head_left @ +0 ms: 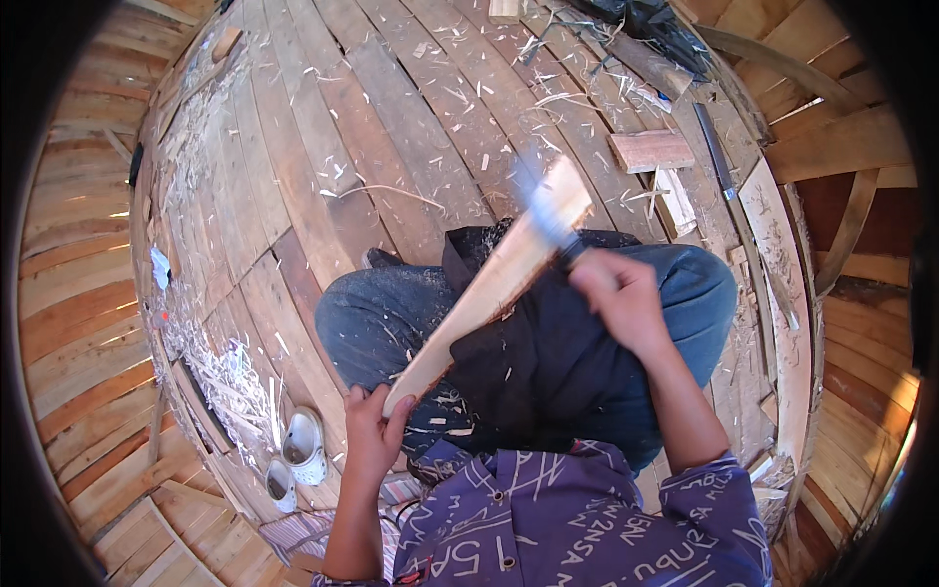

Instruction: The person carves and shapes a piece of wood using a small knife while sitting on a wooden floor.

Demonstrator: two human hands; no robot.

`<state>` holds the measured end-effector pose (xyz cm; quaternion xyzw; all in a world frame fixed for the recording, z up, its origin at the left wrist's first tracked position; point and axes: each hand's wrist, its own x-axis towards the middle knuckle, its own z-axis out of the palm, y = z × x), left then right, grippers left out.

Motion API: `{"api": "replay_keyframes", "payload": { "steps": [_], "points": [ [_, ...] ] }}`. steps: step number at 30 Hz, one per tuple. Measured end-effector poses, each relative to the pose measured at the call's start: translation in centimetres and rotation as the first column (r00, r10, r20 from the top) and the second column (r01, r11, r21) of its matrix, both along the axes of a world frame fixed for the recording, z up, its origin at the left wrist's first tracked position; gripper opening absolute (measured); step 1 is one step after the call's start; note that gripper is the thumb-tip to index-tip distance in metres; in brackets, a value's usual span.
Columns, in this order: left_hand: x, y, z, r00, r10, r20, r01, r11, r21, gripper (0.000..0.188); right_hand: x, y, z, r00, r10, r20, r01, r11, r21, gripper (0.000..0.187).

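My left hand (pixel 374 430) is closed round the near, narrow end of a long piece of pale wood (pixel 469 308). The piece slants up and to the right across my lap and widens toward its far end, with rough bark-brown patches along its right edge. In my right hand (pixel 618 296) is the dark handle of a knife (pixel 548 210), its blade smeared by motion. The blade passes over the wood's wide end; whether it touches is too blurred to tell. A dark cloth (pixel 538 362) lies over my lap beneath the wood.
Shavings (pixel 240 377) litter the plank floor (pixel 323 210). To the right lie a reddish wood block (pixel 651 151), a long dark tool (pixel 714 152) and a long board (pixel 778 264). A black bag (pixel 665 34) is at the far right. Pale clogs (pixel 303 448) stand at the left.
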<state>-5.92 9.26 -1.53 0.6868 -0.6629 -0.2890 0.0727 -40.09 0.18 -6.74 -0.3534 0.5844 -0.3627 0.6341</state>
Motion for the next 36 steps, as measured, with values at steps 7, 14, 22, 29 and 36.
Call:
{"api": "replay_keyframes", "payload": {
  "steps": [7, 14, 22, 29, 36],
  "points": [
    [0.8, 0.6, -0.7, 0.998, 0.029, -0.055, -0.028, 0.999, 0.015, 0.022, 0.5, -0.5, -0.4, 0.990, -0.144, -0.013, 0.141, 0.983, -0.119, 0.017],
    [0.2, 0.5, -0.8, 0.984, 0.135, -0.115, -0.132, 0.991, 0.028, 0.025, -0.9, -0.3, 0.3, 0.997, 0.009, 0.074, -0.011, 1.000, 0.022, 0.022],
    [0.8, 0.6, -0.7, 1.000, 0.000, -0.029, 0.000, 1.000, 0.014, 0.022, 0.0, 0.1, 0.8, 0.998, 0.037, 0.042, -0.038, 0.999, 0.025, 0.023],
    [1.3, 0.8, -0.9, 0.998, 0.029, -0.048, -0.027, 0.998, 0.051, 0.023, 0.4, 0.4, 0.2, 0.996, 0.065, 0.052, -0.057, 0.988, -0.141, 0.017],
    [0.7, 0.5, -1.0, 0.991, 0.094, -0.099, -0.091, 0.995, 0.035, 0.025, 0.2, 2.2, -1.1, 0.865, 0.500, 0.022, -0.479, 0.840, -0.256, 0.020]
  ]
}}
